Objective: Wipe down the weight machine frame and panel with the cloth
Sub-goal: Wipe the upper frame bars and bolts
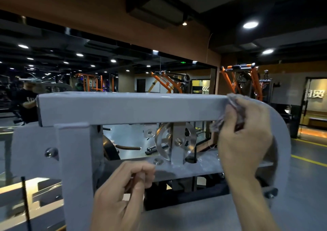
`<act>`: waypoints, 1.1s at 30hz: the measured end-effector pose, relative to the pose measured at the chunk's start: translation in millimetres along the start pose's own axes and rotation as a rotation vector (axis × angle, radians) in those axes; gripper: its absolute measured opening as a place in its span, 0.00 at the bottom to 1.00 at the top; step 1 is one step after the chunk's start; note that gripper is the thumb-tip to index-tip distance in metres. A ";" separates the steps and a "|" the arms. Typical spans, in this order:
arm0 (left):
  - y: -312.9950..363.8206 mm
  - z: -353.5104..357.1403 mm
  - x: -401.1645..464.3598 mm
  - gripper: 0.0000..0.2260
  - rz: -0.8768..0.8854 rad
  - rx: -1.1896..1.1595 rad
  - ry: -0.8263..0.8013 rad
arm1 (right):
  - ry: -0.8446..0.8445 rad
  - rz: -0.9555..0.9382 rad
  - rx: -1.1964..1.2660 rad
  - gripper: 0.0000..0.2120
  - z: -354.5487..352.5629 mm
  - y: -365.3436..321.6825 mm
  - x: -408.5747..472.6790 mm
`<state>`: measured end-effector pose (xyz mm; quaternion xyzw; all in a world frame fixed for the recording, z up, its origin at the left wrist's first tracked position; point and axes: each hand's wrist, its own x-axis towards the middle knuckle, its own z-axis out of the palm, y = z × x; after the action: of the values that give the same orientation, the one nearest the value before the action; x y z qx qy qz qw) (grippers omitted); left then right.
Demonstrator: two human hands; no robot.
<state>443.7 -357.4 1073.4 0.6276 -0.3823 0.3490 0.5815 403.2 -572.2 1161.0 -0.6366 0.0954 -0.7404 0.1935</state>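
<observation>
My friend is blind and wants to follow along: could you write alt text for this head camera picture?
A person's right hand presses a grey cloth against the right end of a grey weight machine's top bar. The left hand is curled on the edge of a lower plate near a metal pulley wheel, in a dim gym.

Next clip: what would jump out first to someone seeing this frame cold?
The pale grey top bar of the weight machine spans the middle, with the right hand pressing a grey cloth against its right end. Below, a shiny metal pulley wheel shows through the frame opening, and the left hand sits curled at bottom centre.
</observation>
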 end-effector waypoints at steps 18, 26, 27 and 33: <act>-3.4 -20.7 -1.0 0.10 -0.008 -0.017 0.062 | -0.056 -0.193 0.108 0.09 41.5 -83.7 -39.1; -4.1 -30.6 -2.4 0.11 0.023 0.006 0.046 | -0.104 -0.143 0.136 0.11 25.7 -56.8 -29.1; -6.0 -33.8 -2.8 0.12 0.019 0.015 0.054 | -0.074 -0.090 0.129 0.11 25.7 -56.8 -29.5; -4.0 -49.0 -4.3 0.15 -0.020 0.040 0.071 | -0.117 -0.251 0.208 0.09 57.9 -129.9 -61.6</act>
<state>445.6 -308.1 1071.6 0.6302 -0.3480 0.3728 0.5854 445.5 -423.2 1165.5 -0.6619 -0.0734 -0.7264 0.1697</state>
